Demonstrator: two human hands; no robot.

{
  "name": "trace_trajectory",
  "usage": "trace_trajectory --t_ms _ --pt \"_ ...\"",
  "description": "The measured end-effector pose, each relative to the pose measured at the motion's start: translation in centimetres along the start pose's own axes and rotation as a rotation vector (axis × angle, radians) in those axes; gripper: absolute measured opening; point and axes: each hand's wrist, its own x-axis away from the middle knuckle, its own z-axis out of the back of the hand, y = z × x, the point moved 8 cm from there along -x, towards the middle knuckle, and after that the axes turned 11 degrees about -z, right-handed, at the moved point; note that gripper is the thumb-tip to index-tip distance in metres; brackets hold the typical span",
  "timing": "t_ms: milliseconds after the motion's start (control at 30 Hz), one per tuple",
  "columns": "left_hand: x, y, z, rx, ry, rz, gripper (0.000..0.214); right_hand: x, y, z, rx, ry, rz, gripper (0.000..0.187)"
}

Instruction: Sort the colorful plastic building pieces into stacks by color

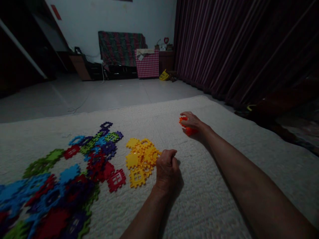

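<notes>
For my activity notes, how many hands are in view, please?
2. The left hand is beside the yellow pieces; the right hand partly covers the orange pieces. No other hand shows.

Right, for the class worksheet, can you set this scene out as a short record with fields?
Surface: pale textured floor cover
Left hand: curled beside the yellow pile, contents hidden
Right hand: over the orange toothed pieces, grip unclear
Orange toothed pieces: beneath the right hand, partly hidden
Yellow pile: toothed plastic pieces, some with window cutouts
Mixed heap: red, blue, green and purple toothed pieces, left of the yellow pile
Background: purple curtain, red-and-white checked cloth
</notes>
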Motion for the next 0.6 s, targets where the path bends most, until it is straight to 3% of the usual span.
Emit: trace_trajectory --t_ms 67,200,267,367,500,600 --pt "0.1 0.0 -0.1 -0.001 0.007 -0.008 0.032 0.6 -0.7 0.4 0.001 0.066 0.030 0.051" --pt "0.0 -0.1 -0.6 -0.021 -0.015 -0.054 0.033 3.6 -4.5 1.8 -0.106 0.294 0.229 0.047" --pt "-0.2 0.1 -0.6 -0.026 -0.025 -0.074 0.034 6.0 -6.4 0.8 -0.208 0.274 0.269 0.042" --pt "-0.7 0.6 0.0 -0.037 -0.029 -0.081 0.033 9.6 -7.6 -2.7 -0.326 0.104 0.132 0.040" --pt "-1.4 1.2 3.0 -0.108 -0.013 -0.095 0.031 13.4 -8.2 -6.1 -0.403 0.030 -0.034 0.046" --pt "-1.3 1.3 7.6 -0.180 0.024 -0.081 0.030 14.7 -9.4 -7.6 -0.381 0.014 -0.111 0.050"
